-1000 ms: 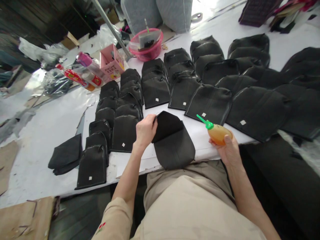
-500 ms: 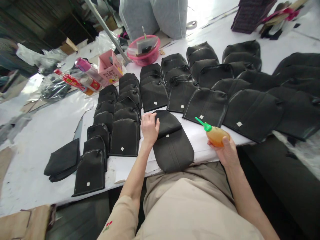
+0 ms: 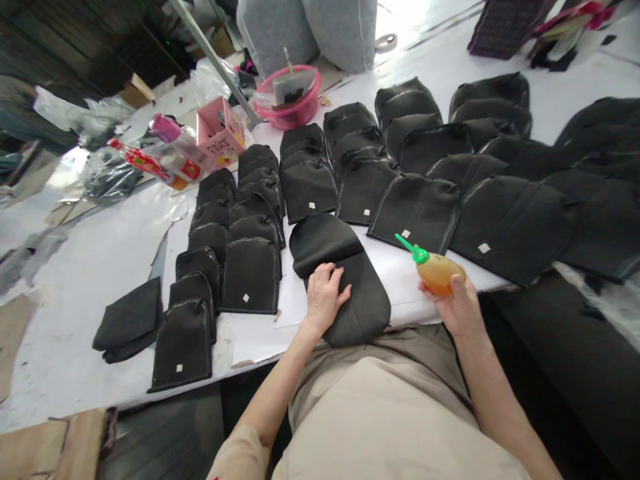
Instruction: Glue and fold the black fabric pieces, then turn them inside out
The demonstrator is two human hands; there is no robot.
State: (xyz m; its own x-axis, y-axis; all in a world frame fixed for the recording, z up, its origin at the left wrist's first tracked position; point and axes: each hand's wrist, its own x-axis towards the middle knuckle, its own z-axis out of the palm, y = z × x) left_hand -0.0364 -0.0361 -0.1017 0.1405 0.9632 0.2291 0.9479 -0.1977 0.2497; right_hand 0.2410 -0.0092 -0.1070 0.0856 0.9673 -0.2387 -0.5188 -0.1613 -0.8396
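My left hand (image 3: 326, 297) lies on a rounded black fabric piece (image 3: 353, 307) on the table in front of me. Its fingers rest, slightly bent, by the edge of the folded-over upper flap (image 3: 325, 241); the fingertips grip nothing that I can see. Off to the right, my right hand (image 3: 457, 307) is wrapped around a squeeze bottle (image 3: 440, 272) of amber liquid. The bottle is tilted, its green nozzle (image 3: 413, 249) pointing up and left, apart from the fabric piece.
Rows of overlapping black fabric pieces (image 3: 250, 273) curve around the work spot, several with small white tags. A folded black piece (image 3: 127, 317) lies at left. Behind are a pink basin (image 3: 295, 117), a pink box (image 3: 220, 137), bottles (image 3: 145, 163) and a metal pole (image 3: 213, 57).
My left hand has moved down and right from the flap's upper left edge to the flap's lower edge. My right hand still holds the bottle, nearly in place.
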